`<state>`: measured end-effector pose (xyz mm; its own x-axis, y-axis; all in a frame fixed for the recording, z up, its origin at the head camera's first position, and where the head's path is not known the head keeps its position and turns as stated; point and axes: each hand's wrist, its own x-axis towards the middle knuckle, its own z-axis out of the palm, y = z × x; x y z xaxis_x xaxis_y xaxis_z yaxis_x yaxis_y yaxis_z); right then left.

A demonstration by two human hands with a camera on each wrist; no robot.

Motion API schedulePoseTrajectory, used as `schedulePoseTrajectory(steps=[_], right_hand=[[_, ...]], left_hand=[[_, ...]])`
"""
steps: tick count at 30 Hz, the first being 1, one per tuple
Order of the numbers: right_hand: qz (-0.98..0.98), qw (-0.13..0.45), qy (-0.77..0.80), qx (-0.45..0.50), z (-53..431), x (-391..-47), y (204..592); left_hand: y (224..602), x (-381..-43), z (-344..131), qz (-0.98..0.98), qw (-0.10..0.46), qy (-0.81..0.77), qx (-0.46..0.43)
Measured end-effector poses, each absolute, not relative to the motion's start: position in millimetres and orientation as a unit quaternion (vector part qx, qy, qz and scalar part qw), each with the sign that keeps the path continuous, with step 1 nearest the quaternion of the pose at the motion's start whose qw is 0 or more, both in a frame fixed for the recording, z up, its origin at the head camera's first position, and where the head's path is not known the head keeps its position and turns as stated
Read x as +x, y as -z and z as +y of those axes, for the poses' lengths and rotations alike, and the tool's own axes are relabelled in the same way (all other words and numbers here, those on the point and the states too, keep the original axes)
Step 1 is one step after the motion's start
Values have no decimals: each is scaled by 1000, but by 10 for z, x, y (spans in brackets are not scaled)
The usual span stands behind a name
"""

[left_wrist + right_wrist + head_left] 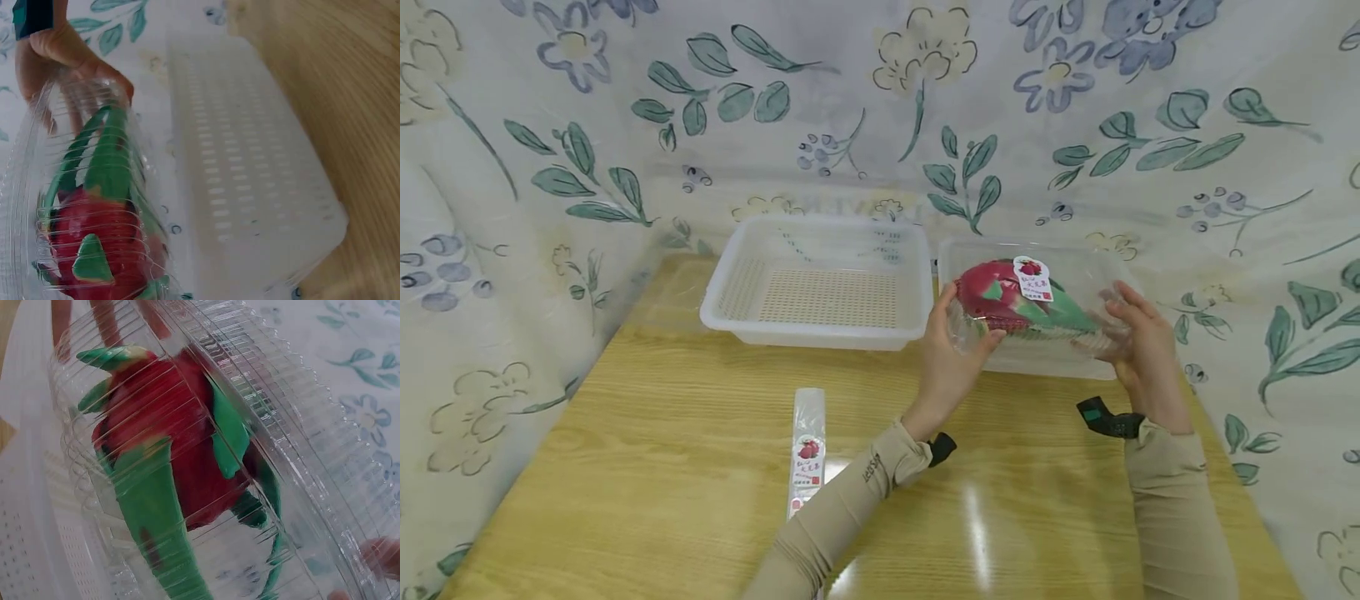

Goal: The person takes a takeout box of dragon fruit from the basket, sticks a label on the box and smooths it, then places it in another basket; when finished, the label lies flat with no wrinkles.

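A clear plastic clamshell box [1078, 333] with ribbed sides holds a red dragon fruit [988, 292] with green scales. On its lid sits a white label sticker [1033, 279] with a fruit picture. My left hand [951, 358] grips the box's left end, thumb at the near side. At the other end my right hand [1146, 342] holds it, the fingertips [381, 553] showing at the edge in the right wrist view. The box is tilted and held over a white perforated basket [1037, 365].
Another white basket [820, 340] with a slotted floor stands to the left. Beyond it lies a clear plastic piece [666, 292]. A strip of label stickers [808, 450] is on the wooden table [685, 467], partly under my left sleeve. Flowered cloth [850, 100] hangs behind and at the sides.
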<state>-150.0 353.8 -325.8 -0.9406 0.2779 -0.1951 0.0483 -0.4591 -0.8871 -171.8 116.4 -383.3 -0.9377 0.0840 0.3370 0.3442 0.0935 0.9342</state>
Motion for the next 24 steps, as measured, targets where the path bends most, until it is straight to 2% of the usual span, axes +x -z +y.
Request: schedulePoseTrajectory(steps=[5,13,19,24], right_hand=[[-565,62,-801,-188,3656,-1632,3262],[-535,54,-819,-200,3811,-1800,3236],[-523,40,-829,-197,3852,-1905,3275],[-518,32,-823,-233,3857,-2056,3345]], left_hand=[[3944,-1694,1212,-774,106,605,-152],[4172,-1697,1285,-820,56,550,-148],[4279,-1768,1362,-872,32,465,-149],[4359,-1826,1411,-899,26,412,-148]])
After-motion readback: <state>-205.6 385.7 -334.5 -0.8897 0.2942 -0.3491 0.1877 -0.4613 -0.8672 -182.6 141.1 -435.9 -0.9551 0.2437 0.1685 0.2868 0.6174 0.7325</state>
